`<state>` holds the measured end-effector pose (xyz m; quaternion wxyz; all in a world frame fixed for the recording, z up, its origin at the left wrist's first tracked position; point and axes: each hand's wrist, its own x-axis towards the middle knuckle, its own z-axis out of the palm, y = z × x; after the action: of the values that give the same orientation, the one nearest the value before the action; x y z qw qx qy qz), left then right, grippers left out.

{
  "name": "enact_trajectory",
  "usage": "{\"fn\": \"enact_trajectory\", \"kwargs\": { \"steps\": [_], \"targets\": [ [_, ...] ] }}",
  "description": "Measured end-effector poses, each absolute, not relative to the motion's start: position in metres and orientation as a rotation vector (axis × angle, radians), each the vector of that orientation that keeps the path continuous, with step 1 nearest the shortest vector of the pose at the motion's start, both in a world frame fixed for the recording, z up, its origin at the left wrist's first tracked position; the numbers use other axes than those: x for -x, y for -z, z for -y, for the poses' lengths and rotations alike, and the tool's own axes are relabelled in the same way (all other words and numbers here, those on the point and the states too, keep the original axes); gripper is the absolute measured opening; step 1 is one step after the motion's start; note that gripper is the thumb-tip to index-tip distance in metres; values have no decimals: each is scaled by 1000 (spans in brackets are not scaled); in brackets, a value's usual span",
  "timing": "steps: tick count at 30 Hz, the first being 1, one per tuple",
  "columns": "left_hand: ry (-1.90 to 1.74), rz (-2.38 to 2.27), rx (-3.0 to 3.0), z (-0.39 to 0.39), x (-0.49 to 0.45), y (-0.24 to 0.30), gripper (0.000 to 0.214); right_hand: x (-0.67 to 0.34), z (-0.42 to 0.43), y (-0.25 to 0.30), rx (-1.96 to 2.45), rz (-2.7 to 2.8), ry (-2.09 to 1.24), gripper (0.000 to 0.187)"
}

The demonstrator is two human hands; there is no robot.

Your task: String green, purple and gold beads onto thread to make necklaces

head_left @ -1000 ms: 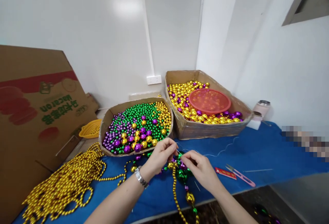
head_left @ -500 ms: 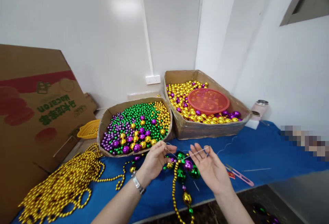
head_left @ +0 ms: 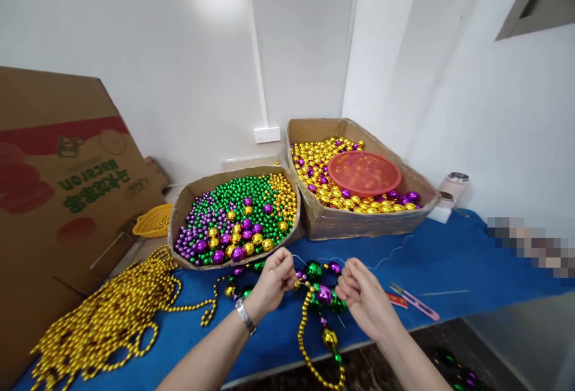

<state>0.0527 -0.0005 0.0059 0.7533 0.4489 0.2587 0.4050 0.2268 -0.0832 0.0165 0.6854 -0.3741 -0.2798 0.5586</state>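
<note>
My left hand (head_left: 276,278), with a silver watch on its wrist, is closed in a pinch on a thin white string (head_left: 300,261). My right hand (head_left: 360,290) is a closed fist on the same string, a short way to the right. Between and below the hands lies a bead garland (head_left: 324,294) of big green, purple and gold balls. From it a gold bead strand (head_left: 303,331) loops down over the table's front edge. The string's knot, if any, is too small to make out.
A box of small mixed beads (head_left: 233,266) and a larger box of gold and purple balls (head_left: 359,226) stand behind, the latter holding a red basket (head_left: 365,173). Gold bead strands (head_left: 108,319) pile at left. A pink snipping tool (head_left: 417,303) lies right on the blue cloth (head_left: 453,259).
Both hands have closed from looser, open-fingered holds on the string. My right palm has turned from facing up to a fist. The garland's balls have shifted slightly.
</note>
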Motion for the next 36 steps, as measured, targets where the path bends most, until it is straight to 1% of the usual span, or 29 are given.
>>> {"fn": "enact_trajectory", "kwargs": {
  "steps": [3,4,7,10,12,17,20,23,25,29,30,33,34,36],
  "targets": [
    [-950,-575,-977,3,-52,-17,31,-223,82,-22,911,738,-1254,24],
    [-979,-580,-1023,5,-54,-24,28,-223,81,-25,981,841,-1227,23],
    [-1065,-599,-1298,10,-63,-48,22,-222,74,-36,1269,1319,-1028,32],
    [-1123,-604,-1487,13,-73,-62,22,-222,68,-46,1375,1640,-827,23],
    [-1153,-618,-1491,13,-77,-63,20,-221,66,-52,1371,1700,-776,26],
    [-1204,-640,-1396,13,-79,-50,18,-222,61,-64,1339,1706,-801,25],
    [-1134,-599,-1396,21,-80,-35,18,-223,56,-70,1313,1608,-796,26],
    [-1013,-556,-1535,34,-85,-18,26,-218,50,-76,1263,1537,-816,24],
    [-1003,-569,-1624,41,-89,-9,30,-215,47,-79,1228,1505,-848,24],
    [-1025,-631,-1702,43,-91,-2,20,-214,39,-81,1165,1375,-924,28],
    [-1018,-636,-1707,42,-90,-1,22,-216,36,-81,1153,1331,-940,30],
    [-1024,-613,-1681,38,-86,0,39,-223,25,-79,1132,1226,-980,33],
    [-1028,-595,-1691,37,-85,0,40,-225,22,-77,1134,1204,-987,34],
    [-1014,-544,-1782,33,-83,1,32,-229,15,-70,1155,1176,-982,36]
  ]
}}
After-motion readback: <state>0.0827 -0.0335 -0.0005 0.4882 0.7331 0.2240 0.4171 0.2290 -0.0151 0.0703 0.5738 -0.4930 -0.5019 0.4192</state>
